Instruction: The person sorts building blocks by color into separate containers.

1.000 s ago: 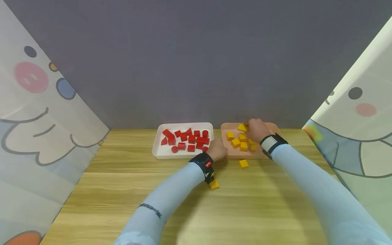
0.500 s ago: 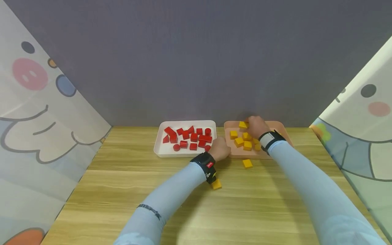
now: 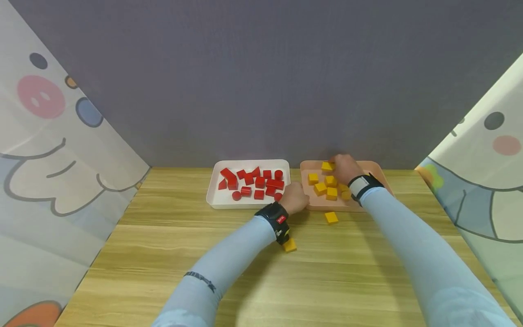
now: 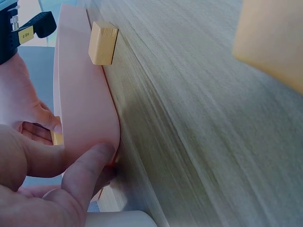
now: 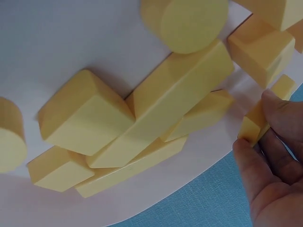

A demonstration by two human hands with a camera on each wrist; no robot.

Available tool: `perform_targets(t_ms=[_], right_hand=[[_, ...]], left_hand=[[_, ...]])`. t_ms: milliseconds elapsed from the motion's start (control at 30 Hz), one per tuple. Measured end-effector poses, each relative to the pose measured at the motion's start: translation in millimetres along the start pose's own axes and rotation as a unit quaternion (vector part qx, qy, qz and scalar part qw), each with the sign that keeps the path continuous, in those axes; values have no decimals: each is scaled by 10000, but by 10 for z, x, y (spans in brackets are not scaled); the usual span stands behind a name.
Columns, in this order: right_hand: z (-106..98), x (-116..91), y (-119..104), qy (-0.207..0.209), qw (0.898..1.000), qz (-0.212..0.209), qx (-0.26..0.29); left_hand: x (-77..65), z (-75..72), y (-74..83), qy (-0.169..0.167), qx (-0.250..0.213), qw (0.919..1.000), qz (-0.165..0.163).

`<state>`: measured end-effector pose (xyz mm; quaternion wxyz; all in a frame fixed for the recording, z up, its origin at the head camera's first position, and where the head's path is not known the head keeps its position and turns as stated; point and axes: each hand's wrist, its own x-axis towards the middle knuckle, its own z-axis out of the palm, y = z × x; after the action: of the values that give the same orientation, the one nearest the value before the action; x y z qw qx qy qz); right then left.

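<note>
My left hand [image 3: 295,198] grips the near left corner of a pink tray [image 3: 377,176]. In the left wrist view, thumb and forefinger press against the tray's wall [image 4: 87,85]. My right hand [image 3: 347,169] reaches over the tray's far side and pinches a small yellow block [image 5: 255,117] between thumb and fingertips. Several yellow blocks [image 3: 320,188], among them cubes, long bars and cylinders, lie in the tray; the right hand and wrist hide part of them. Outside the near wall, a flat yellow block [image 3: 331,218] lies on the table.
A white tray [image 3: 213,200] of several red blocks [image 3: 259,182] stands left of the pink one. Another yellow block [image 3: 290,245] lies beneath my left wrist. Behind both trays rises a grey panel [image 3: 261,91], with printed cloth [image 3: 73,190] at the sides of the wooden table [image 3: 163,245].
The view has shifted slightly, so trays and blocks sit a little further right and higher. Both hands keep their places at the pink tray.
</note>
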<state>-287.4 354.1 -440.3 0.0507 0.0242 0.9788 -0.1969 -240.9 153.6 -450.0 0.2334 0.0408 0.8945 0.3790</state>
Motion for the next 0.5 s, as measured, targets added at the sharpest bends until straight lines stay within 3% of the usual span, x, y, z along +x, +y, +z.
perform_targets(t_ms=[233, 500], right_hand=[[-7, -20, 25, -29, 10000, 8, 0], [-37, -16, 21, 19, 10000, -6, -2]], left_hand=[[-48, -5, 31, 2, -22, 10000, -62], [-10, -8, 16, -2, 19, 10000, 17]])
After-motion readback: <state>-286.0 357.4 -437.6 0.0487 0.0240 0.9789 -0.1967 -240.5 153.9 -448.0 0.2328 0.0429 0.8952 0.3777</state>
